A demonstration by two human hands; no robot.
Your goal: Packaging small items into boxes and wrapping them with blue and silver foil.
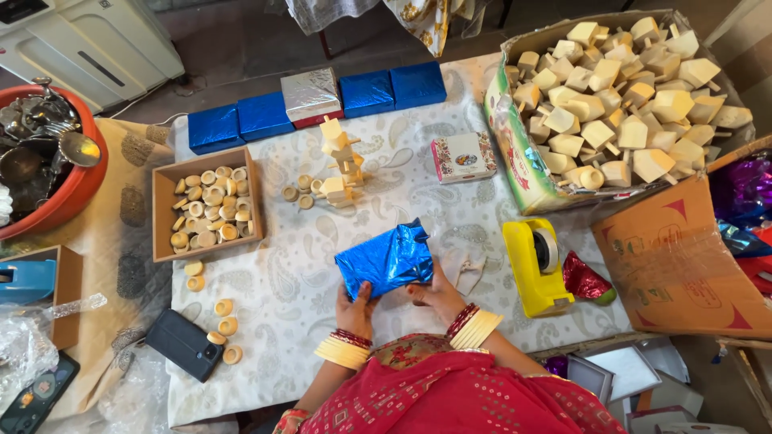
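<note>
Left hand closed on the near left corner of a box half-wrapped in blue foil, thumb on top; right hand pinching the near right edge, fingers apparently folding the foil under — hard to tell from above. Package held just above the table, close to the body, tilted slightly. Just right of it, a yellow tape dispenser and a crumpled scrap of red foil. Beyond, a small stack of wooden pieces and a little printed box. Farther back, a row of wrapped boxes — four blue, one silver. Left, a wooden tray of small round wooden cups; right, a large carton of pale wooden blocks. Near left, a dark phone.
</note>
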